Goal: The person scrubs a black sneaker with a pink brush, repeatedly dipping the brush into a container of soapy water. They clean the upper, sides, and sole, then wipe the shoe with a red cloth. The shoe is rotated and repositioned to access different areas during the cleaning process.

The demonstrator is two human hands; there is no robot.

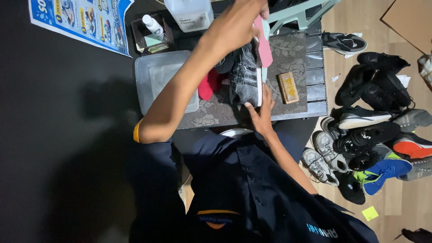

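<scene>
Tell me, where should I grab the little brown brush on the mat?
Grip the brush by its two long sides, coming straight down from above. It lies flat on the patterned mat, a narrow block, so fingers should span its short width easily. Its right side is clear; the grey shoe and the right hand crowd the left.

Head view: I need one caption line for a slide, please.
Left hand lifts a pink insole from a dark sneaker steadied by the right hand.
</scene>
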